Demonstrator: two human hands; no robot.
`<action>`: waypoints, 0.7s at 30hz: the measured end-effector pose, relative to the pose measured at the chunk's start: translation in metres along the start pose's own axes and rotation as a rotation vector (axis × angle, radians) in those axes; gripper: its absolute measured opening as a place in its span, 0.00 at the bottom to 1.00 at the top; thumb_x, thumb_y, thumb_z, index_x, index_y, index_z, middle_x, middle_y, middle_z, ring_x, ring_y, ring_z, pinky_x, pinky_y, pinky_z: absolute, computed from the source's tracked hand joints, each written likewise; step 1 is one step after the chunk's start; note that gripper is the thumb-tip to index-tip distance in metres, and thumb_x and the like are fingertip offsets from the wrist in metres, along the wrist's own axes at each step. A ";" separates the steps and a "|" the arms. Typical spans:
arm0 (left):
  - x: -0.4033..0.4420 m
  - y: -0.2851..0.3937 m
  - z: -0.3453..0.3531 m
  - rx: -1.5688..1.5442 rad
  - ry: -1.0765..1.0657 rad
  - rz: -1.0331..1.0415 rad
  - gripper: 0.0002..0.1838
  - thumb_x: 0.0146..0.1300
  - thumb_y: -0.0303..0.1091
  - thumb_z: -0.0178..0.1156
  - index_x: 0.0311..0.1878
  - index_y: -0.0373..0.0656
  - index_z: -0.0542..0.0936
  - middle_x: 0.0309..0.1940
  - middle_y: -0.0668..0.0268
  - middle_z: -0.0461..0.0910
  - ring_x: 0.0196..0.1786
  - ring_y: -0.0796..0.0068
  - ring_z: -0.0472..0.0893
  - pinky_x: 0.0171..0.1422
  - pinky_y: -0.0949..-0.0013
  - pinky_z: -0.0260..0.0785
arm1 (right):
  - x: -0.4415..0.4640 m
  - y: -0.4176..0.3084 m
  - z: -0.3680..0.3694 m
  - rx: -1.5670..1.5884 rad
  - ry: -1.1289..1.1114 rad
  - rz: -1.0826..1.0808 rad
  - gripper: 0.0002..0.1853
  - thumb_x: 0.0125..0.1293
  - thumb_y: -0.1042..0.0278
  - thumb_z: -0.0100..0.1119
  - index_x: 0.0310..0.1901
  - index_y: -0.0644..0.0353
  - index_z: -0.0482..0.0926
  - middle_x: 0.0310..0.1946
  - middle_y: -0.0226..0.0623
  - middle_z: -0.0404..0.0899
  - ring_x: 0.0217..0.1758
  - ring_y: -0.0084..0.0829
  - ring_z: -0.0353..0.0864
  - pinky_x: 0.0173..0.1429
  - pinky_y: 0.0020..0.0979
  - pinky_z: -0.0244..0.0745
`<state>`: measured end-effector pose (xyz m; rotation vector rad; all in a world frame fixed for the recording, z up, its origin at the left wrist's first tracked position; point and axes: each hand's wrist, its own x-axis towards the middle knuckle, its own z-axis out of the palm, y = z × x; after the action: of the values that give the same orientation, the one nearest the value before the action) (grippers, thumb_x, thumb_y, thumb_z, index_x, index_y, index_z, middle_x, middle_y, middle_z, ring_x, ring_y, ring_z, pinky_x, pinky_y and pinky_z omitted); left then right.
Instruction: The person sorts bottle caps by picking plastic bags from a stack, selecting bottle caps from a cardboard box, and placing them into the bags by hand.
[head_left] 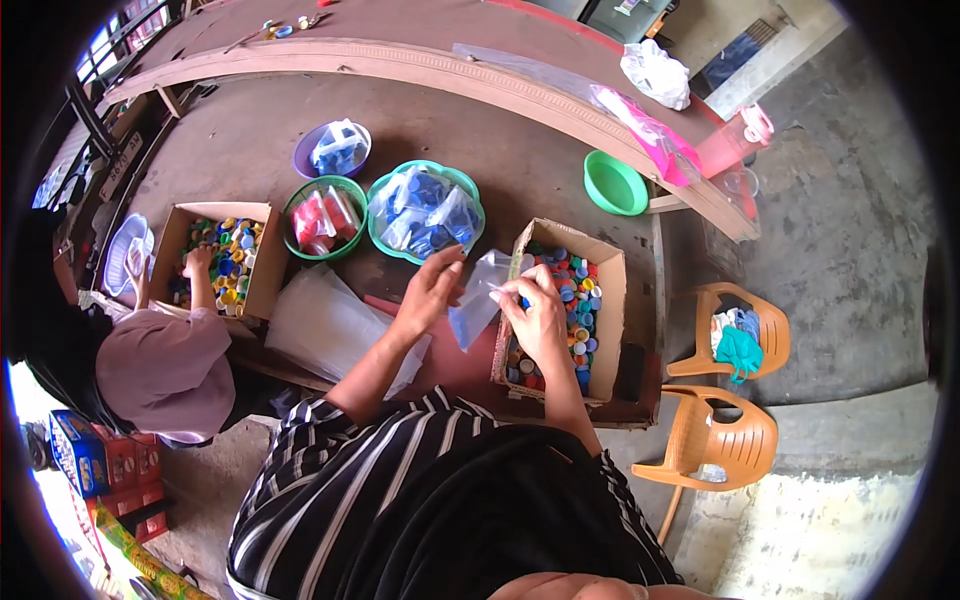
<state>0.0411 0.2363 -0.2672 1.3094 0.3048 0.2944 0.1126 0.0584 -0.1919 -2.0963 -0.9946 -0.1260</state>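
Head view, and here's the clear plastic bag (476, 302), mid-frame, hanging between two hands! The right hand (537, 305) pinches its right edge, over the cardboard box (611, 330); the left hand (430, 292) sits half-open just left, contact impossible to tell.

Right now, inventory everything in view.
Table: one, brown, centre.
Cardboard boxes: two, brown, on table.
Bottle caps: many, multicoloured, in boxes.
Basins: three, green, on table.
Bowl: one, purple, on table.
Tub: one, lavender, far left.
Packets: several, blue or red, in two basins and bowl.
Plastic sheets: uncountable, translucent, on table.
Bundle: one, white, upper right.
Jug and wrapper: two, pink, upper right.
Chairs: two, orange, right.
Cloths: several, mixed, on one chair.
Packages: several, blue or red, lower left.
Person: one, mauve-sleeved, left.
Bag: one, clear, right hand.
Left hand: one, bare, near bag.
Right hand: one, bare, pinching bag.
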 end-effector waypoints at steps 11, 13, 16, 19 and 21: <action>-0.035 -0.108 -0.027 -0.781 -0.302 -0.692 0.43 0.69 0.72 0.43 0.72 0.46 0.67 0.65 0.61 0.74 0.63 0.60 0.77 0.61 0.55 0.73 | 0.009 -0.043 -0.042 0.161 0.124 -0.085 0.07 0.58 0.76 0.72 0.35 0.65 0.81 0.30 0.36 0.74 0.34 0.31 0.76 0.38 0.32 0.71; -0.030 -0.100 -0.023 -0.787 -0.272 -0.646 0.42 0.68 0.72 0.45 0.71 0.47 0.69 0.66 0.59 0.75 0.63 0.58 0.78 0.62 0.53 0.72 | 0.001 -0.036 -0.052 0.157 0.075 -0.037 0.08 0.58 0.75 0.72 0.34 0.65 0.80 0.31 0.36 0.73 0.34 0.31 0.74 0.39 0.31 0.70; -0.023 -0.108 -0.024 -0.730 -0.201 -0.617 0.35 0.71 0.68 0.47 0.65 0.48 0.74 0.57 0.64 0.81 0.56 0.65 0.82 0.59 0.56 0.75 | -0.014 -0.029 -0.065 0.192 -0.031 0.061 0.09 0.61 0.78 0.68 0.42 0.63 0.81 0.35 0.35 0.72 0.36 0.28 0.72 0.42 0.29 0.70; -0.012 -0.131 -0.030 -0.780 -0.175 -0.588 0.28 0.73 0.63 0.49 0.59 0.49 0.79 0.49 0.68 0.85 0.49 0.71 0.85 0.56 0.62 0.78 | -0.032 -0.016 -0.077 0.473 0.067 0.253 0.23 0.64 0.86 0.53 0.60 0.61 0.72 0.44 0.32 0.67 0.46 0.21 0.66 0.52 0.23 0.67; -0.012 -0.138 -0.028 -0.829 -0.117 -0.615 0.25 0.73 0.60 0.52 0.54 0.49 0.81 0.47 0.68 0.85 0.46 0.73 0.85 0.54 0.64 0.79 | -0.033 -0.003 -0.086 0.504 0.137 0.261 0.22 0.64 0.87 0.48 0.60 0.61 0.71 0.45 0.32 0.68 0.48 0.22 0.67 0.55 0.24 0.67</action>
<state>0.0246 0.2249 -0.4073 0.3752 0.4106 -0.1766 0.1079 -0.0205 -0.1446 -1.7044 -0.5867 0.1044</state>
